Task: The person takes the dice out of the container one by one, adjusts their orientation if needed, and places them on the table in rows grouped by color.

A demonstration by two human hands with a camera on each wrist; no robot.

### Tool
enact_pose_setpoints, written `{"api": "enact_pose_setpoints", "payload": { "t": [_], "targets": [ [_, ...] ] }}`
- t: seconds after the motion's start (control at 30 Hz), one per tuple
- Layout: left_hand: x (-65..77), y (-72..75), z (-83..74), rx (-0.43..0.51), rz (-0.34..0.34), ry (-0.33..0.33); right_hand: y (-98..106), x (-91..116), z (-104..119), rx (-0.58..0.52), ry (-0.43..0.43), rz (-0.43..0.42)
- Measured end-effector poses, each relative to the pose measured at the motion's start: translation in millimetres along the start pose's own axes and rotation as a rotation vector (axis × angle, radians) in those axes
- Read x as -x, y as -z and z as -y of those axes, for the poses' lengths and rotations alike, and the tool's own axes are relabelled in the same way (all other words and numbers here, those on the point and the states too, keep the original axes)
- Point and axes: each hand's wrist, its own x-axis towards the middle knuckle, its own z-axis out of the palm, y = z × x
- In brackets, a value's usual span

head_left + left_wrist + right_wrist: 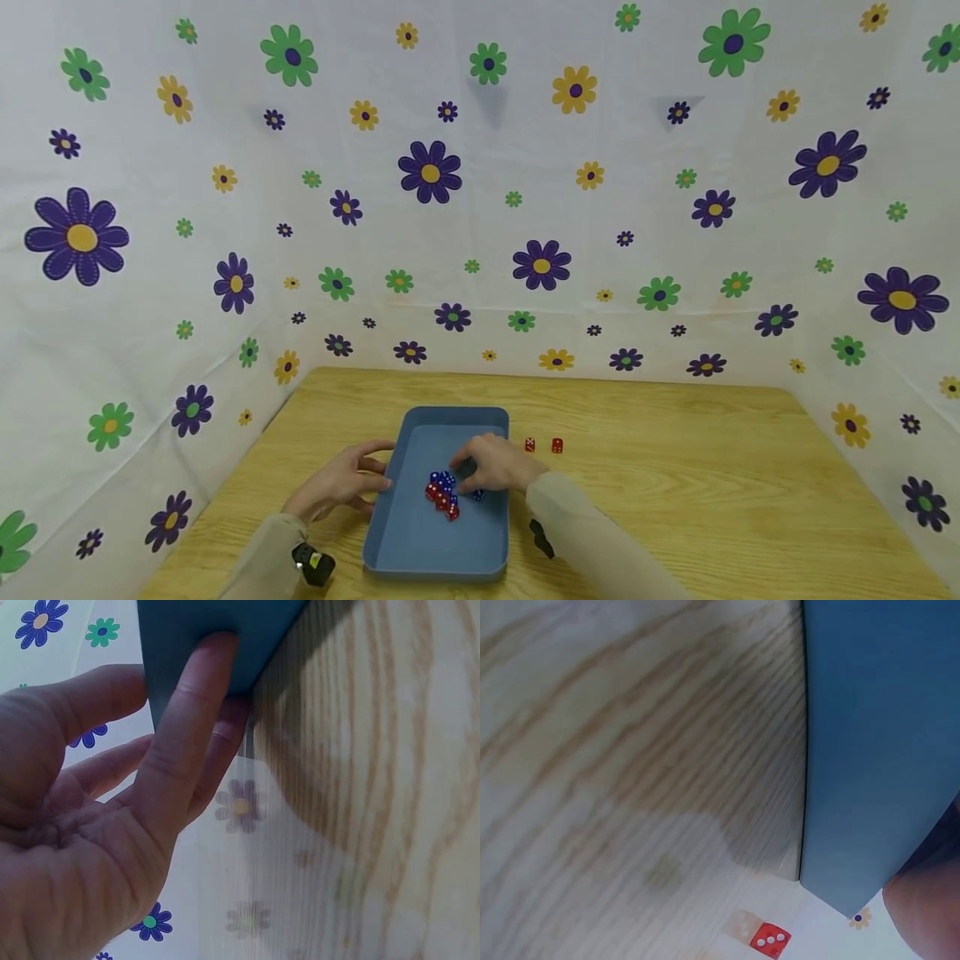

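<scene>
A blue tray [450, 550] stands on the wooden table, with several red dice [442, 501] and blue dice [444, 479] bunched on its floor. My left hand [341, 481] is at the tray's left side; in the left wrist view its extended fingers [176, 750] touch the outer wall [187, 630]. Inside the tray, my right hand [498, 462] is just right of the bunch, thumb and forefinger apart. A blue die [477, 494] shows beneath it. Its other fingers are hidden, and the right wrist view shows mostly the tray's outer wall [877, 712].
Two red dice, a left one [530, 445] and a right one [557, 446], lie on the table [675, 483] beyond the tray's right side. A white flowered cloth [487, 208] hangs round the back and sides.
</scene>
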Motion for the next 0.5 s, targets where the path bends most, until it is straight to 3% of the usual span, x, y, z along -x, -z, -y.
{"api": "enact_pose_setpoints", "payload": {
  "t": [0.5],
  "targets": [
    [0.4, -0.5, -0.7, -0.007, 0.003, -0.008, -6.4, 0.1, 2.5, 0.035, 0.03, -0.043]
  ]
}}
